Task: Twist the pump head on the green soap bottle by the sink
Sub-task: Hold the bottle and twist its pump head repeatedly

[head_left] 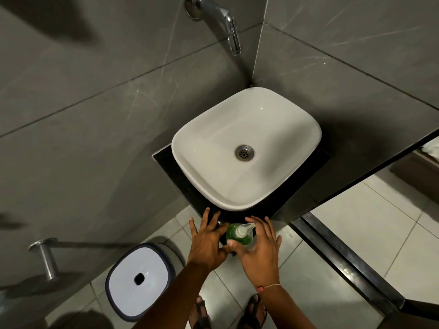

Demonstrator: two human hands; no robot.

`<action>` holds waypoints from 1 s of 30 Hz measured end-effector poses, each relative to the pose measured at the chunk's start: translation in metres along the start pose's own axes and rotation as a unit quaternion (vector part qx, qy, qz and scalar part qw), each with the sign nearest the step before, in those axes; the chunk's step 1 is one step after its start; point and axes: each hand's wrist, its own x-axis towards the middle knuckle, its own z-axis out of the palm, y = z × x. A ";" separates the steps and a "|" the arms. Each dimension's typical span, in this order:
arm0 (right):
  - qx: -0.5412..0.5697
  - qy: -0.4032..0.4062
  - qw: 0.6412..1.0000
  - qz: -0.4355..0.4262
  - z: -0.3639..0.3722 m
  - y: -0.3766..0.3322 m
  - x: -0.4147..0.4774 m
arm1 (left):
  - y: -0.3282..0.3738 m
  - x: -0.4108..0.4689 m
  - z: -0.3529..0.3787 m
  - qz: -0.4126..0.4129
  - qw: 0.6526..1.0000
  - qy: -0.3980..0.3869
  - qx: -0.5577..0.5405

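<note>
So the sink point(247, 148) sits on a corner counter point(187, 184), tucked where the two walls meet, with the tap point(228, 24) sticking out of the wall above and behind it. The soap bottle point(238, 235) stands on the counter's near edge, right in front of the sink. Left hand point(206, 241) is just left of the bottle, right hand point(260, 248) just right of it. Down on the floor to the left there's a bin point(140, 281), and a wall bar point(47, 255) further left of that.
</note>
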 end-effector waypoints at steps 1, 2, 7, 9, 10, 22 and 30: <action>0.018 0.024 0.999 0.011 0.003 -0.005 -0.001 | 0.000 0.000 0.000 0.000 1.000 0.000 -0.003; 0.028 0.046 0.998 0.017 0.005 -0.009 -0.002 | 0.000 0.000 0.000 -0.001 1.000 0.000 -0.006; 0.058 0.061 0.996 0.016 0.010 -0.011 -0.003 | -0.001 -0.001 -0.001 -0.002 1.000 -0.005 0.003; 0.076 0.052 0.996 0.007 0.008 -0.009 -0.004 | -0.001 0.000 -0.001 -0.002 1.000 -0.007 0.005; 0.082 0.050 0.995 0.000 0.007 -0.008 -0.004 | -0.001 0.000 -0.001 -0.001 1.000 -0.008 0.003; 0.004 -0.081 0.995 -0.056 0.005 0.010 0.005 | -0.002 0.000 -0.001 0.005 1.000 0.003 -0.013; -0.025 -0.068 0.996 -0.046 -0.003 0.005 0.006 | -0.002 -0.001 0.001 0.009 1.000 0.009 -0.014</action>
